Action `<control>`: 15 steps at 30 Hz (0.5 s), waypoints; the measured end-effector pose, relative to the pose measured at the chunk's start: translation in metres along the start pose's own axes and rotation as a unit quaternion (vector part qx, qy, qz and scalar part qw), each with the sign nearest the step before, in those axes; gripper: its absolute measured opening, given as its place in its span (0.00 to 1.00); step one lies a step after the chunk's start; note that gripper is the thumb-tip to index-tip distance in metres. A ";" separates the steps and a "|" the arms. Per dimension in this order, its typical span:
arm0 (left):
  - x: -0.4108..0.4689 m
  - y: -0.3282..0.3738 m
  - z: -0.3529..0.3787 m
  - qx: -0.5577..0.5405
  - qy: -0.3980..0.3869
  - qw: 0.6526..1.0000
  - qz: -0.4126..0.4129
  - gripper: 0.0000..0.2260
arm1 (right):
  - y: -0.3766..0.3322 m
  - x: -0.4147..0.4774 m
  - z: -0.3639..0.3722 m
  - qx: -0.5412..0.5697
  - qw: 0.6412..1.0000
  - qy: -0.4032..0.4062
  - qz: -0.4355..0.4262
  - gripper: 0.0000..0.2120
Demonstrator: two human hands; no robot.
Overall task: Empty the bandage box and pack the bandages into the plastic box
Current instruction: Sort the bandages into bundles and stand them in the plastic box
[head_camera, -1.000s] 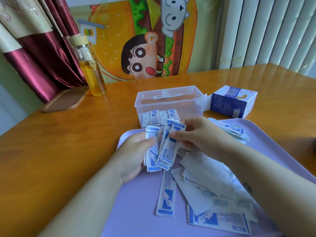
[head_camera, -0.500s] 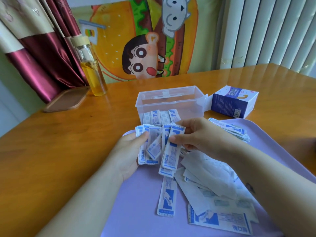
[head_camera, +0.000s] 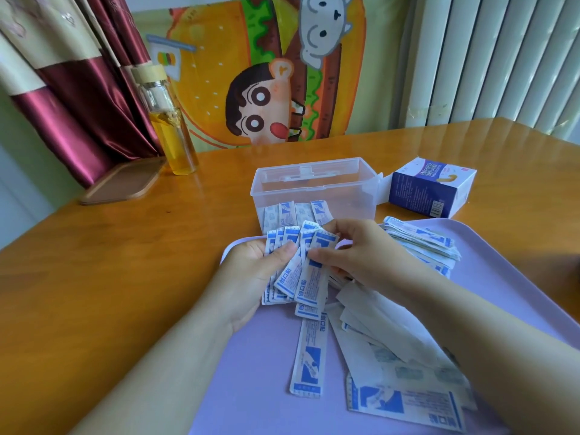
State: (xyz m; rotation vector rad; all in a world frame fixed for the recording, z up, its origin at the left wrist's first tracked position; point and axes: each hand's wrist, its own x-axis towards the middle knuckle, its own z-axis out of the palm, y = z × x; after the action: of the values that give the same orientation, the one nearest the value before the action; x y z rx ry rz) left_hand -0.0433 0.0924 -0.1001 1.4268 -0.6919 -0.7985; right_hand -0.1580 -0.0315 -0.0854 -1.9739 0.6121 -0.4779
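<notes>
- In the centre of the frame we see the left hand (head_camera: 251,271) curled round a bundle of bandages (head_camera: 301,277). Its thumb presses across the front of the strips, and the rest of its fingers are hidden behind them.
- The right hand (head_camera: 361,255) meets the same bundle from the right. Its fingers (head_camera: 326,255) are closed narrow and pinch the upper part of the frontmost strip, while the others curl over the top edges.
- The bundle stands roughly upright and fanned out. We cannot tell whether its lower ends touch the lilac tray (head_camera: 502,277) below.
- Loose bandages (head_camera: 309,356) lie flat on the tray in the lower middle and lower right of the frame, several with the blank side up.
- A flatter stack of bandages (head_camera: 420,243) lies on the tray just right of the right hand.
- The clear plastic box (head_camera: 314,186) sits open just beyond the tray, above centre. A few bandages stand along its near wall, towards the left.
- The bandage box (head_camera: 430,189) lies on its side on the surface (head_camera: 125,262), just right of the plastic box, with an open flap facing it.
- At the upper left, a glass bottle (head_camera: 169,133) of yellow liquid stands beside a brown wooden board (head_camera: 122,183).
</notes>
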 end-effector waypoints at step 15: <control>-0.006 0.012 -0.006 0.403 -0.064 0.904 0.128 0.13 | 0.001 -0.005 0.011 0.115 0.992 -0.041 -0.028 0.08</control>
State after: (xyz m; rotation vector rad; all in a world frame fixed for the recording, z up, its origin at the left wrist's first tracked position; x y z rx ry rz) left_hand -0.0416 0.1006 -0.0879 1.9647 -1.3859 -0.3964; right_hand -0.1558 -0.0212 -0.0912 -1.7851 0.4319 -0.4774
